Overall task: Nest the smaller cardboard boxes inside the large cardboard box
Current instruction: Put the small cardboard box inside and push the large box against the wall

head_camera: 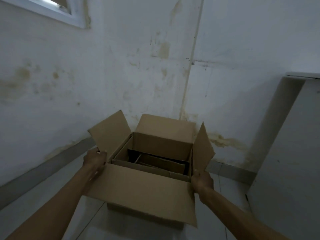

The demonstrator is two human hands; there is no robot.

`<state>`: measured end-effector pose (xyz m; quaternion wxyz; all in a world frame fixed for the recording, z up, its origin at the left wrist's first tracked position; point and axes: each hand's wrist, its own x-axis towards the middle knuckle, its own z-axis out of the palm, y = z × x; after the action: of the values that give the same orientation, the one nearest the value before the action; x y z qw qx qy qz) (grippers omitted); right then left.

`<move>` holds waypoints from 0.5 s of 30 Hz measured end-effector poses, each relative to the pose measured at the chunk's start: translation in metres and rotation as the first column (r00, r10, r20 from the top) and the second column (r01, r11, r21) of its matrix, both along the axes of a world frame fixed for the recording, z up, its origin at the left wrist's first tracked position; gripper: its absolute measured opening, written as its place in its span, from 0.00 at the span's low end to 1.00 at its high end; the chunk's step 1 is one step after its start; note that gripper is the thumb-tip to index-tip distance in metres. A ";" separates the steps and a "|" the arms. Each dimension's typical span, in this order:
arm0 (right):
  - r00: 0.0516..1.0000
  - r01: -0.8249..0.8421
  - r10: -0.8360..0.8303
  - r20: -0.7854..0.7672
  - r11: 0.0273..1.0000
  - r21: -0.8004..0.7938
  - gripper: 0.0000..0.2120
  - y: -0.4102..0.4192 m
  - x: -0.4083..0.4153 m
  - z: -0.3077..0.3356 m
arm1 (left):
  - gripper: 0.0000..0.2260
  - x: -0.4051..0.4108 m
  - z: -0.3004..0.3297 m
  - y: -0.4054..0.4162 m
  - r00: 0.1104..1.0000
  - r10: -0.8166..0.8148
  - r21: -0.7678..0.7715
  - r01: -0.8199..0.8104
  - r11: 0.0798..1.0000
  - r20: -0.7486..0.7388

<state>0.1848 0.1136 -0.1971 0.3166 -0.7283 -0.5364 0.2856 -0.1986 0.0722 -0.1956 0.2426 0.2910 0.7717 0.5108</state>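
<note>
Cardboard large box point(143, 191) sits open on the floor point(52, 205) between both hands; left hand point(94, 160) and right hand point(202, 181) each grip a side flap, smaller boxes point(161, 163) inside.

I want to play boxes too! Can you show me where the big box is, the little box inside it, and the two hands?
large cardboard box point(143, 191): head view, near front flap.
smaller box point(161, 163): head view, wall inside.
left hand point(94, 160): head view, back of hand.
right hand point(201, 181): head view, back of hand.
</note>
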 end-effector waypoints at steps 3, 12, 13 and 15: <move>0.999 -0.031 0.031 -0.012 1.000 0.005 0.22 0.005 -0.024 -0.003 | 0.11 -0.015 0.002 0.000 0.996 -0.021 -0.013 0.020 1.000 -0.088; 0.996 -0.074 0.076 -0.038 0.997 0.037 0.22 0.021 -0.088 -0.010 | 0.28 -0.068 -0.013 -0.003 0.997 -0.041 -0.019 0.040 0.999 -0.060; 0.996 -0.082 0.084 -0.037 0.995 0.055 0.23 0.023 -0.094 -0.013 | 0.28 -0.073 -0.016 -0.001 0.997 -0.029 -0.025 0.028 0.999 -0.067; 0.996 -0.086 0.088 -0.021 0.991 0.102 0.23 0.029 -0.107 -0.018 | 0.29 -0.084 -0.020 0.006 0.995 -0.009 -0.024 0.007 1.000 -0.100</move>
<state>0.0779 0.1428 -0.2147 0.3472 -0.6835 -0.5774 0.2811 -0.2828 0.0783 -0.2152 0.2089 0.3165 0.7877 0.4856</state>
